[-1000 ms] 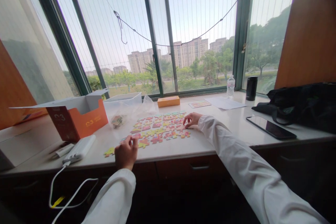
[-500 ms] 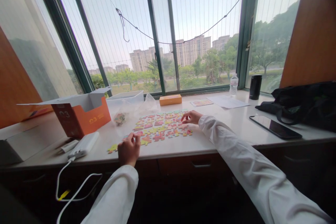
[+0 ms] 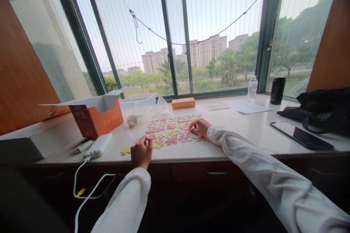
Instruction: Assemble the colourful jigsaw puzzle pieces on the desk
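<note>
A colourful jigsaw puzzle [image 3: 171, 131], made of interlocked yellow, pink and red pieces, lies on the white counter [image 3: 235, 134]. My right hand [image 3: 200, 126] rests its fingertips on the puzzle's right side, holding nothing I can see. My left hand [image 3: 141, 151] sits at the lower left edge, fingers curled against the pieces, and they hide whatever is beneath them. A loose yellow puzzle piece [image 3: 125, 150] lies apart, left of that hand. Behind it, a clear plastic bag [image 3: 132, 121] holds a few more pieces.
An orange box [image 3: 96, 118] with its lid up and a white power bank [image 3: 98, 145] with a cable stand at left. A black phone [image 3: 301, 135], black bag [image 3: 319, 111], water bottle [image 3: 252, 89], and papers [image 3: 246, 106] occupy the right and back, before the window.
The whole view has shifted right in the frame as my head turned. My right hand has moved left, further onto the puzzle. My left hand stays at the puzzle's lower left edge.
</note>
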`<state>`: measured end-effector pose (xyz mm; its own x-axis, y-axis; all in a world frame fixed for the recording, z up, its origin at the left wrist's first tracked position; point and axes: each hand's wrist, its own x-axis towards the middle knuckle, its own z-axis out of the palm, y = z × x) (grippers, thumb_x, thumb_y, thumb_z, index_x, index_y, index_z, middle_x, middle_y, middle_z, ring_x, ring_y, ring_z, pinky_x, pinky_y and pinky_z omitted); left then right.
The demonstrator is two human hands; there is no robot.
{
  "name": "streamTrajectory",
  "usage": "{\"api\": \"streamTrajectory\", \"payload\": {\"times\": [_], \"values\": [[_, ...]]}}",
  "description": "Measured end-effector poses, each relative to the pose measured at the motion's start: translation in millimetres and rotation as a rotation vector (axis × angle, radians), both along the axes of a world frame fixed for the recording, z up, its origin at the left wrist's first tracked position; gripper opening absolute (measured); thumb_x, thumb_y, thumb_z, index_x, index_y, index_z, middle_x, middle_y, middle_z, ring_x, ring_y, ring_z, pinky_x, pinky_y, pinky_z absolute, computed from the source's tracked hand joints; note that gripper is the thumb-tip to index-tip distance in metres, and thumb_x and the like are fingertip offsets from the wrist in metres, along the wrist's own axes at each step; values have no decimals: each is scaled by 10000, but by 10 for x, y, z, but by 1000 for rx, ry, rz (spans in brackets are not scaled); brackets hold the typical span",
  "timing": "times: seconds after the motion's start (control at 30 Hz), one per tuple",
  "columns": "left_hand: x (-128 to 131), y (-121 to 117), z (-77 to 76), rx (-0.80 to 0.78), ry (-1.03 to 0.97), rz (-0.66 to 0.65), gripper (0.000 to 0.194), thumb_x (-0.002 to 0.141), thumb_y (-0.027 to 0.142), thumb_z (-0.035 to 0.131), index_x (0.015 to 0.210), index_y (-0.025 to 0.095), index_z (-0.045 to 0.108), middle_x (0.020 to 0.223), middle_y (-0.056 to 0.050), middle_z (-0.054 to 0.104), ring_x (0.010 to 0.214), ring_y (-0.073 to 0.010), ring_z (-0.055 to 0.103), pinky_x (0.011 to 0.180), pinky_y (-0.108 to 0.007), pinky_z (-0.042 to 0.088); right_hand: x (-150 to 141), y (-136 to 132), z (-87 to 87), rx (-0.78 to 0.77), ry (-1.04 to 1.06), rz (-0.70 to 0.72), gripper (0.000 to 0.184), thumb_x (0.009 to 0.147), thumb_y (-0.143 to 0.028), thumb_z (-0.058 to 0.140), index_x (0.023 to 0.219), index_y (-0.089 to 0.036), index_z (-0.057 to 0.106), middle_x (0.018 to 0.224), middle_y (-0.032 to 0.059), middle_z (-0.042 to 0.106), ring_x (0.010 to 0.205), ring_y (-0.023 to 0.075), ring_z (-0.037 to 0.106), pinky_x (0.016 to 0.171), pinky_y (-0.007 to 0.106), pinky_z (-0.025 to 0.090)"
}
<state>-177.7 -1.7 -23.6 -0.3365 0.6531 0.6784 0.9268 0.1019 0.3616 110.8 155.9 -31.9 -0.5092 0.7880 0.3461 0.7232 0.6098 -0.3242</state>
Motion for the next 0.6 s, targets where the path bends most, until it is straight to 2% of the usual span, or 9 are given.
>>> {"api": "streamTrajectory", "payload": {"times": [0.23,0.6], "values": [[-1,-19,9,25,6,-12,315,885,335,422,700,184,627,546,2,495,531,-132,404,565,-240,237,-61,-46,20,-7,-28,-88,227,799,-426,675,939,-283,781,785,-1,679,674,121,559,574,222,334],[-16,3,-1,-2,0,2,300,886,328,431,706,186,624,562,2,507,539,-132,420,573,-242,240,-74,-63,23,-3,-20,-95,220,805,-415,673,946,-289,786,782,3,690,682,130,573,586,228,359]]}}
